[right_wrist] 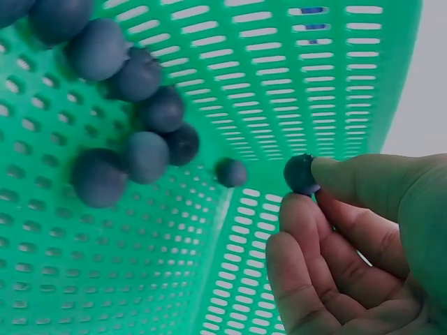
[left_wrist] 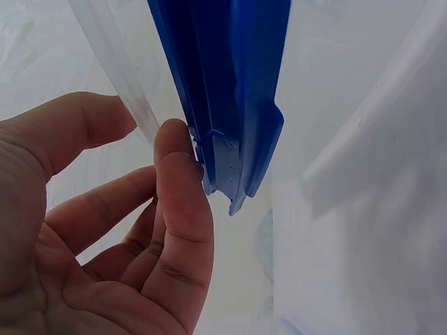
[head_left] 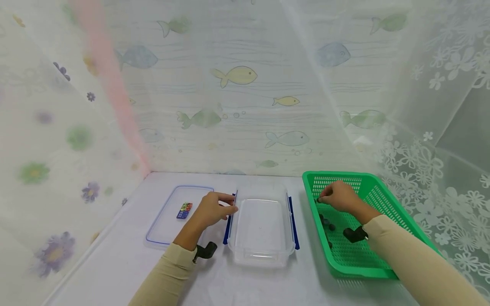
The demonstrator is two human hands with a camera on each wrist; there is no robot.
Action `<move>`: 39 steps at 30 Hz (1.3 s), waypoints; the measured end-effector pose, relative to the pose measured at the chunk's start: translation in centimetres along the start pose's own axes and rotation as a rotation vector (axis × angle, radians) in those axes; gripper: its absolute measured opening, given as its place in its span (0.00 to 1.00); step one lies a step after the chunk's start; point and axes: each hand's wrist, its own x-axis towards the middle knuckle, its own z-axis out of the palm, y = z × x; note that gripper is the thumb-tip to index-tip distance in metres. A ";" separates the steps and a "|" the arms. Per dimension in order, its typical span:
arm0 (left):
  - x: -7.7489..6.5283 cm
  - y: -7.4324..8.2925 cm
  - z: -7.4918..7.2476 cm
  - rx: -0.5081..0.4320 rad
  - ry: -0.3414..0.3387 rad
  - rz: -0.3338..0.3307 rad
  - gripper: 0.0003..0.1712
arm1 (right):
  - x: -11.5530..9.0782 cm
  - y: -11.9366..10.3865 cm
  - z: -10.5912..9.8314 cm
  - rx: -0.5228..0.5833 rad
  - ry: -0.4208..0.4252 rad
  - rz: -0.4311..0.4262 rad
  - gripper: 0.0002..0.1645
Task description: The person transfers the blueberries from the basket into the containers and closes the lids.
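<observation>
My right hand reaches into the green basket near its far left corner. Between thumb and fingertips it pinches a dark blueberry. Several more blueberries lie in the basket along one side wall, and a single one sits close to the corner. My left hand grips the left wall of a clear plastic container, with thumb and fingers on either side of the rim. Right beside those fingertips hangs the container's blue side latch. No berries show inside the container.
A clear lid with a blue seal and a fruit-printed label lies left of the container, partly behind the left hand. Behind the white table hangs a fish-print curtain, with further sheer curtains on both sides.
</observation>
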 end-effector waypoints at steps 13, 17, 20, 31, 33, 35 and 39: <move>-0.3 0.4 0.1 0.000 0.001 0.012 0.22 | -0.1 -1.9 -2.5 0.068 0.041 0.035 0.17; -0.3 0.4 0.1 -0.012 -0.002 0.008 0.22 | -0.1 -2.9 -2.8 0.073 0.045 0.036 0.17; -0.3 0.3 0.1 -0.021 -0.003 0.007 0.22 | -0.1 -3.8 -2.8 0.086 0.045 0.035 0.16; -0.7 0.5 0.1 -0.019 -0.005 -0.010 0.23 | 0.6 -7.0 -1.6 0.190 -0.018 0.020 0.14; -0.7 0.5 0.1 -0.018 -0.002 -0.011 0.23 | 0.8 -7.4 -1.3 0.209 -0.033 0.021 0.14; -0.6 0.5 0.0 -0.016 0.002 -0.009 0.23 | 1.0 -7.9 -1.0 0.216 -0.040 0.024 0.14; -0.6 0.5 0.0 -0.013 0.007 -0.004 0.23 | 1.2 -9.0 -0.5 0.224 -0.057 0.022 0.14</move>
